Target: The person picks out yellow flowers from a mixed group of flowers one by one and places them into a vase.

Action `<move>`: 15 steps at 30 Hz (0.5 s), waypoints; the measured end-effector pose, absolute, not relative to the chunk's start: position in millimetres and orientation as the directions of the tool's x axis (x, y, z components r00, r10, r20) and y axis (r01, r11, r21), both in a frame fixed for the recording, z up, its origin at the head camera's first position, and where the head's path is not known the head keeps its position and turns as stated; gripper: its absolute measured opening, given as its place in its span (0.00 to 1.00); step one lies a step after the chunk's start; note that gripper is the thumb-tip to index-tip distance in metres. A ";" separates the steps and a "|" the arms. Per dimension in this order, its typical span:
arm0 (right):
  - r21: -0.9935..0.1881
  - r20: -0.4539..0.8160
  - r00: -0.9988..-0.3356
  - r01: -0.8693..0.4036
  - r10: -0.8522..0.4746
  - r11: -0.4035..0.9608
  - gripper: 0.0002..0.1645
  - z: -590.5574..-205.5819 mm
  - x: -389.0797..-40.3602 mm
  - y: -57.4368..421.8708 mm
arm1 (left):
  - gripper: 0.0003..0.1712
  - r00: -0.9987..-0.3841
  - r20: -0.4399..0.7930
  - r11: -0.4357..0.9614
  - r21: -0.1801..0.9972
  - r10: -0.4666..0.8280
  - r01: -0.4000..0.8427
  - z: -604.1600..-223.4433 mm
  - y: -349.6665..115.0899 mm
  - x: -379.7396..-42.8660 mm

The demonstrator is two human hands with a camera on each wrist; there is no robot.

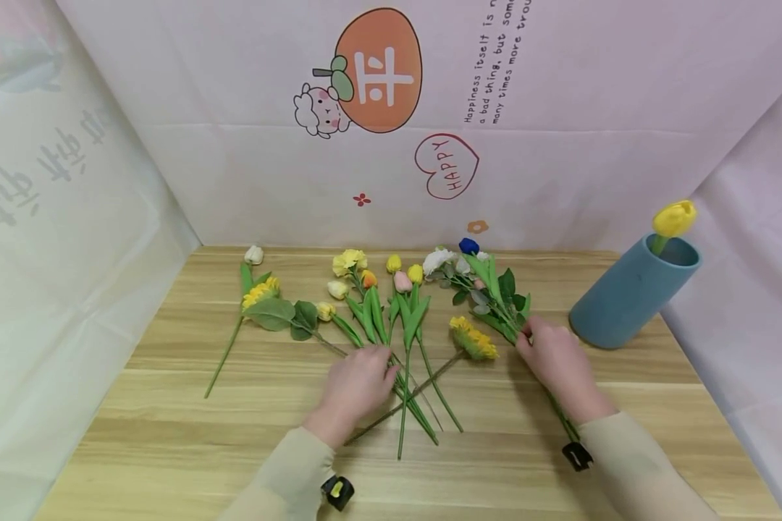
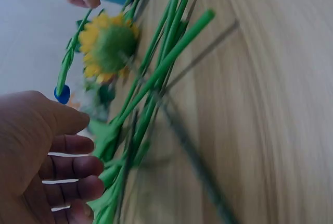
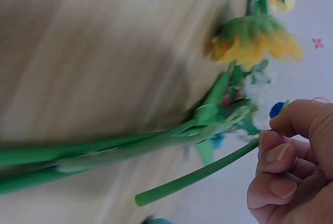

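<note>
My right hand (image 1: 558,367) pinches the green stem of a blue tulip (image 1: 468,247) between thumb and fingers; in the right wrist view the stem's cut end (image 3: 151,195) sticks out below the fingertips. Under that hand lie more stems, with a white flower (image 1: 439,262) at their far end. My left hand (image 1: 360,381), fingers loosely bent and holding nothing, hovers over the middle bunch. Yellow tulips, a pink tulip (image 1: 402,281) and an orange tulip (image 1: 368,278) make up that bunch. Close to the right hand is a sunflower (image 1: 473,338), its stem crossing the others.
A blue vase (image 1: 632,297) with one yellow tulip (image 1: 674,219) in it stands at the table's right. To the left lie a white tulip (image 1: 253,255) and another sunflower (image 1: 261,291). Printed cloth (image 1: 267,188) hangs behind the wooden table (image 1: 169,427).
</note>
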State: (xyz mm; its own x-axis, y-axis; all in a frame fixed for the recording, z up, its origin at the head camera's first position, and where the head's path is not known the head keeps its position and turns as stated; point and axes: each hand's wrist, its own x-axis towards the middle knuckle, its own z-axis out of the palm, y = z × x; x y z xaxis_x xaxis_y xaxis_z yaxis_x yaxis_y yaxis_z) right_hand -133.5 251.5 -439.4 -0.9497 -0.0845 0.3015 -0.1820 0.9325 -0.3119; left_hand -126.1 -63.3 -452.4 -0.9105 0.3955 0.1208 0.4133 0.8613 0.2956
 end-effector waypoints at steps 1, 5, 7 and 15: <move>-0.310 0.294 -0.953 -0.173 -0.079 0.935 0.03 -441.6 -133.9 254.4 | 0.09 -0.912 0.115 0.863 0.296 0.394 0.410 -454.5 -58.4 -126.8; -0.328 0.260 -0.964 -0.142 -0.055 0.934 0.06 -450.5 -134.2 264.2 | 0.12 -0.923 0.102 0.878 0.286 0.370 0.383 -461.6 -43.1 -130.5; -0.333 0.240 -0.970 -0.128 -0.048 0.934 0.08 -454.6 -134.1 268.4 | 0.15 -0.932 0.087 0.892 0.273 0.351 0.361 -463.8 -37.2 -132.0; -0.336 0.138 -0.990 -0.080 -0.035 0.939 0.10 -461.8 -132.8 276.0 | 0.16 -0.954 0.031 0.924 0.243 0.297 0.295 -473.0 -25.8 -138.3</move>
